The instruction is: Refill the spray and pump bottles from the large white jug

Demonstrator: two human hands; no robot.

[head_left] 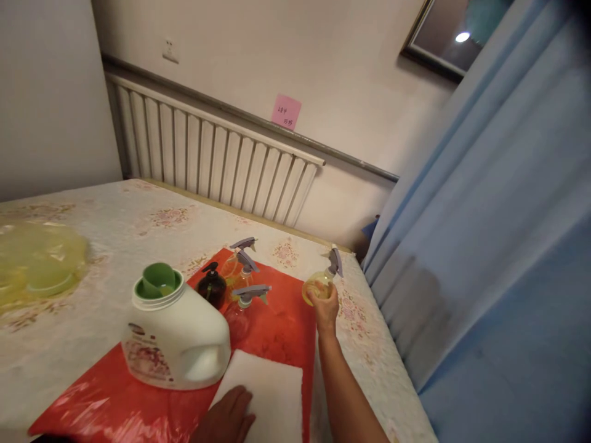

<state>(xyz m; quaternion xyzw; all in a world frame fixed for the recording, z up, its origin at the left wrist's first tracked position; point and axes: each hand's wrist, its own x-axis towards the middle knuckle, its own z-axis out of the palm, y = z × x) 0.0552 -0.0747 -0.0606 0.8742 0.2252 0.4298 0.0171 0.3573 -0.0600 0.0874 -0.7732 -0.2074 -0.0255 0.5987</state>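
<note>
A large white plastic jug with a printed floral label (182,347) stands on a glossy red sheet (289,320), which lies over a counter covered in pale flowered cloth (120,231); an open green plastic cup (159,280) sits in the jug's mouth. To the right of the jug, past the sheet's edge, the person's right hand (326,307) is wrapped around a rounded, transparent, yellow-tinted spray bottle with a grey trigger head (321,280); whether its base touches the cloth cannot be told. The left hand (227,413), its fingers extended and grasping nothing, lies on a flat white rectangular pad (274,394) just to the right of the jug's base. Close behind the jug are a dark pump bottle (212,288) and three clear spray bottles with grey triggers (239,321). Left of the jug, well apart, lies a translucent yellow plastic object (44,264).
</note>
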